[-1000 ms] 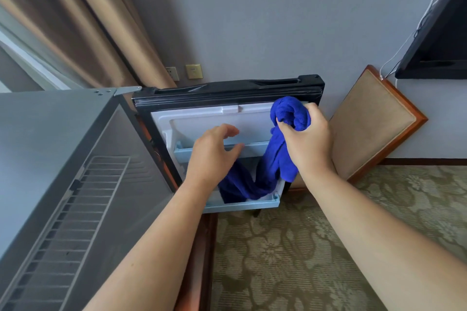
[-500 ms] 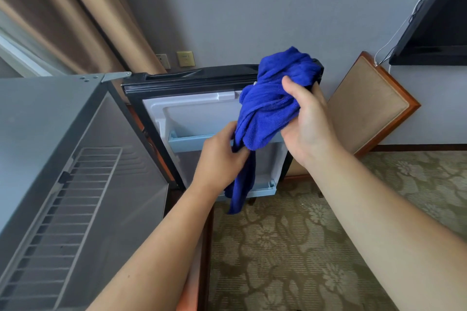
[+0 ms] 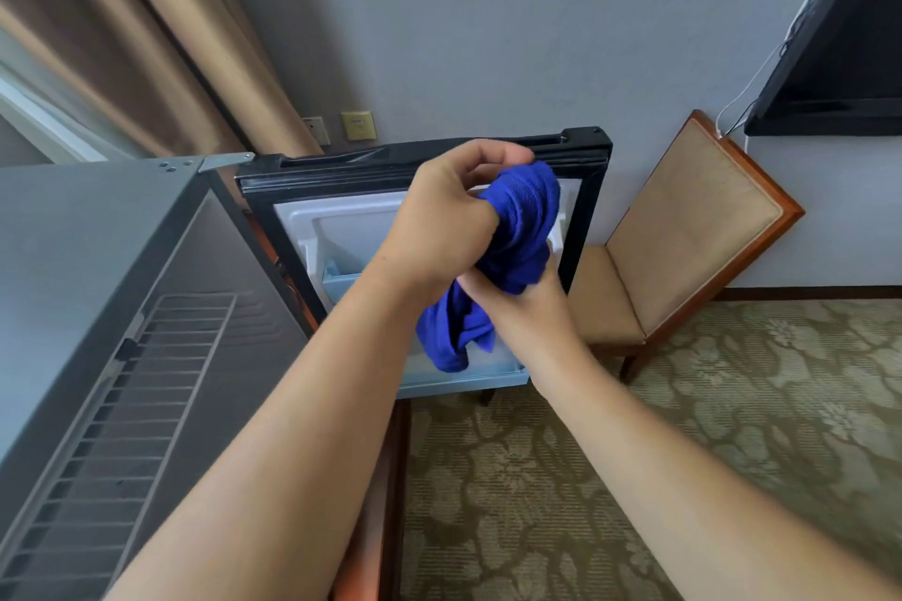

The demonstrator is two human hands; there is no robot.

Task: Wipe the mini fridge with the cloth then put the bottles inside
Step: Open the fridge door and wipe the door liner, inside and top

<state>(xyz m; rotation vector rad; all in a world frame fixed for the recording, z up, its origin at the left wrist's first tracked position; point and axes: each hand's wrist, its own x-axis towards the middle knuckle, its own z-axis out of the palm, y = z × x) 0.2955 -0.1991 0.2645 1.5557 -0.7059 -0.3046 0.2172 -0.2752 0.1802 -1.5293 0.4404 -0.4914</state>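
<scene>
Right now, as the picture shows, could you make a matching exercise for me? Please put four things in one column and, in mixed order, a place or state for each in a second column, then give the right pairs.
Column one
1. blue cloth
2. fridge door
3. chair
4. television

Column two
A. stands on the carpet, to the right of the open door
B. bunched up, gripped by the left hand and the right hand
C. swung open, white inner side towards the camera
D. dark, at the upper right edge of the view

Pairs: 1-B, 2-C, 3-A, 4-D
</scene>
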